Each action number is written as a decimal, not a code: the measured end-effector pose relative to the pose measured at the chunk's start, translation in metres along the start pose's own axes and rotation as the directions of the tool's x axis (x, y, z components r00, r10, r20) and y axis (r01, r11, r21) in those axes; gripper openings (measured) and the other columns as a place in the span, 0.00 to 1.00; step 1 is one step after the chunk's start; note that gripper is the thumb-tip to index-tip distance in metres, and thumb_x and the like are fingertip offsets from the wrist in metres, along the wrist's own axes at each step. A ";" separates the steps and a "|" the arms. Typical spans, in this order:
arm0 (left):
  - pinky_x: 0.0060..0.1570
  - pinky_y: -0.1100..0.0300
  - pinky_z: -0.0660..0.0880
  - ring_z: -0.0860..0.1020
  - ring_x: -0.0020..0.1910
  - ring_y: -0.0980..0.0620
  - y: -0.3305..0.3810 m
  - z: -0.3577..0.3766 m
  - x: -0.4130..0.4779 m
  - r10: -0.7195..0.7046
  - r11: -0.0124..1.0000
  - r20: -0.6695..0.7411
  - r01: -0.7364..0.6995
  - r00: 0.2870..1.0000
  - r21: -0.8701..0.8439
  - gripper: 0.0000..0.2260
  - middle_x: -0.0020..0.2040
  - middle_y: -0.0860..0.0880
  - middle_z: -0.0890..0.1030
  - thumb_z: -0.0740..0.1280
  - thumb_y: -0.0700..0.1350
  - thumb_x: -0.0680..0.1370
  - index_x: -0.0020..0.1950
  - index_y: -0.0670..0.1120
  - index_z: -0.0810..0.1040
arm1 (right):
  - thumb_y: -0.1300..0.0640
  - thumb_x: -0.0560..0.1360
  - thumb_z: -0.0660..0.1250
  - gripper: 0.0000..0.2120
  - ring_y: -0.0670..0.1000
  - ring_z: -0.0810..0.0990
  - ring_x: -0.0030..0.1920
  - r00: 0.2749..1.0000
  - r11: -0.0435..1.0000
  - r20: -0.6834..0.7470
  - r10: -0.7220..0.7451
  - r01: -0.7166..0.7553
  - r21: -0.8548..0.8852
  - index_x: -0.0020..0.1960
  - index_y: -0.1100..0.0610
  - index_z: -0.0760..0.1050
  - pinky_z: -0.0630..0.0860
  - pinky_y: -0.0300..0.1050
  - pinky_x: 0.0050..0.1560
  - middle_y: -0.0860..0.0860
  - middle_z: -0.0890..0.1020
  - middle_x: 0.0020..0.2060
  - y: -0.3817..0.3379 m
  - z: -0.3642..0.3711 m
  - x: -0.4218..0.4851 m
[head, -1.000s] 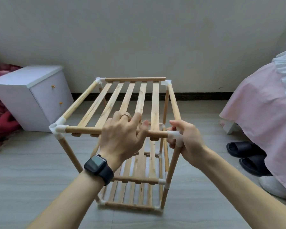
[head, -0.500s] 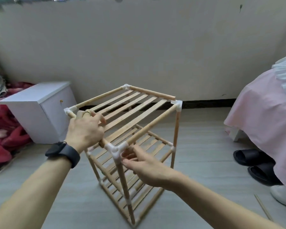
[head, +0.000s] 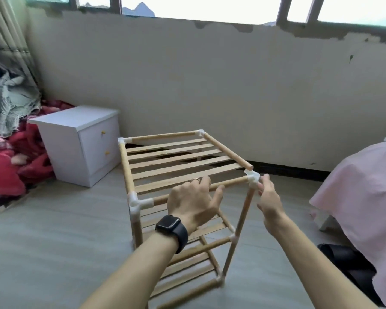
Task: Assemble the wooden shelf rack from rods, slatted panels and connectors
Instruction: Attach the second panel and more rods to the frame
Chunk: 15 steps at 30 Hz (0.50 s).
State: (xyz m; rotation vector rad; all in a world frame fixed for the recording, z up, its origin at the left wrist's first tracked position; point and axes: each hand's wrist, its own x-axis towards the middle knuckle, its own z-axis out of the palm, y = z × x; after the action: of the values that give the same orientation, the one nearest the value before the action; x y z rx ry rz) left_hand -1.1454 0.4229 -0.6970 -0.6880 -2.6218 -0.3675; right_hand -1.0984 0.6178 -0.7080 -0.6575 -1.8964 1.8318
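The rack point(head: 214, 244) stands upright on the floor point(head: 54, 241) directly ahead of both hands, its top tier at hand height and two lower tiers beneath the wrists. As a whole it should be light, since it is only thin pale wood and plastic. It probably racks and flexes, though, because push-fit joints are all that hold it, so it is better steadied at a corner or a rod end than at mid-span.

The top slatted panel point(head: 176, 161) lies just beyond the left hand's point(head: 193, 201) knuckles. Its slats are flat, smooth, unfinished strips, and likely to bow under a hard press.

The left hand's fingers are hooked over the near top rod point(head: 232, 182), a round dowel, with the thumb loose beneath it. Blur leaves it unclear how firmly it grips.

Just past the right hand point(head: 270, 200), the side rod point(head: 225, 150) ends in a bare cut tip that appears to sit out of its socket (the joint most in need of attention).

The right hand's thumb and forefinger pinch the corner connector point(head: 253, 176), a small, glossy, white three-way plastic piece atop the upright point(head: 243, 219). It is probably slippery and stiff to seat, so it is best gripped around its body while the rod is pushed straight in.
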 end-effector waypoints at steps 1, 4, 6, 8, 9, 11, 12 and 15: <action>0.25 0.63 0.66 0.72 0.27 0.57 -0.011 -0.002 -0.001 -0.009 1.000 -0.023 0.008 1.000 -0.012 0.27 0.30 0.55 0.74 0.42 0.69 0.80 0.46 0.55 0.75 | 0.37 0.85 0.46 0.26 0.51 0.70 0.69 0.999 1.000 0.050 0.012 -0.011 -0.014 0.67 0.48 0.77 0.65 0.54 0.68 0.50 0.77 0.66 -0.002 0.001 -0.004; 0.28 0.63 0.60 0.69 0.25 0.58 -0.053 -0.011 -0.005 0.032 0.998 -0.079 -0.028 0.996 0.052 0.32 0.26 0.56 0.70 0.38 0.69 0.79 0.37 0.52 0.74 | 0.39 0.85 0.52 0.23 0.55 0.78 0.61 0.988 0.993 0.152 0.014 0.004 -0.118 0.56 0.50 0.82 0.73 0.53 0.58 0.54 0.83 0.56 0.002 0.009 -0.025; 0.39 0.57 0.66 0.73 0.34 0.52 -0.081 -0.016 -0.009 0.021 0.997 -0.098 -0.014 0.995 0.073 0.31 0.32 0.55 0.76 0.38 0.65 0.80 0.39 0.51 0.76 | 0.39 0.83 0.57 0.20 0.55 0.81 0.58 0.965 0.993 0.261 0.008 0.024 -0.117 0.55 0.51 0.83 0.76 0.50 0.53 0.54 0.84 0.53 0.007 0.018 -0.044; 0.49 0.51 0.68 0.75 0.43 0.48 -0.093 -0.022 -0.015 0.007 0.998 -0.117 0.000 0.993 0.061 0.27 0.40 0.50 0.81 0.40 0.59 0.81 0.45 0.50 0.76 | 0.38 0.79 0.63 0.19 0.55 0.84 0.56 0.928 0.995 0.372 0.022 0.015 -0.097 0.55 0.51 0.84 0.80 0.49 0.52 0.52 0.86 0.52 0.006 0.029 -0.062; 0.52 0.50 0.68 0.74 0.44 0.48 -0.090 -0.024 -0.018 0.038 0.998 -0.109 -0.033 0.993 0.048 0.25 0.42 0.49 0.81 0.41 0.57 0.82 0.46 0.50 0.75 | 0.38 0.77 0.67 0.20 0.54 0.85 0.55 0.907 0.996 0.421 0.028 0.011 -0.090 0.55 0.52 0.85 0.81 0.47 0.52 0.52 0.87 0.51 0.005 0.034 -0.069; 0.55 0.49 0.70 0.74 0.43 0.51 -0.073 -0.025 -0.030 0.172 0.984 -0.046 -0.173 0.984 -0.031 0.25 0.42 0.52 0.80 0.43 0.61 0.83 0.48 0.51 0.76 | 0.40 0.76 0.71 0.16 0.54 0.86 0.53 0.858 0.997 0.513 0.038 0.004 -0.081 0.52 0.52 0.87 0.82 0.42 0.50 0.52 0.87 0.52 0.002 0.043 -0.078; 0.57 0.49 0.70 0.76 0.43 0.52 -0.063 -0.023 -0.037 0.233 0.969 -0.025 -0.234 0.972 -0.077 0.27 0.42 0.53 0.80 0.43 0.65 0.83 0.49 0.52 0.77 | 0.42 0.78 0.70 0.15 0.55 0.87 0.52 0.840 0.997 0.540 0.041 0.001 -0.077 0.51 0.52 0.87 0.82 0.41 0.48 0.51 0.88 0.51 0.000 0.046 -0.081; 0.57 0.51 0.73 0.78 0.45 0.50 -0.052 -0.016 -0.049 0.292 0.950 -0.090 -0.300 0.952 -0.087 0.27 0.43 0.51 0.81 0.50 0.68 0.81 0.51 0.48 0.78 | 0.34 0.76 0.65 0.24 0.53 0.87 0.47 0.884 0.999 0.466 0.043 -0.034 -0.028 0.51 0.54 0.86 0.81 0.42 0.44 0.52 0.87 0.50 -0.007 0.053 -0.085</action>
State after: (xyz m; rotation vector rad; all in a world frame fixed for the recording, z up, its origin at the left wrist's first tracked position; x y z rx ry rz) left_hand -1.1281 0.3529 -0.7122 -1.0630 -2.3923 -0.4259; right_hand -1.0628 0.5240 -0.7015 -0.2682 -2.2092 2.1464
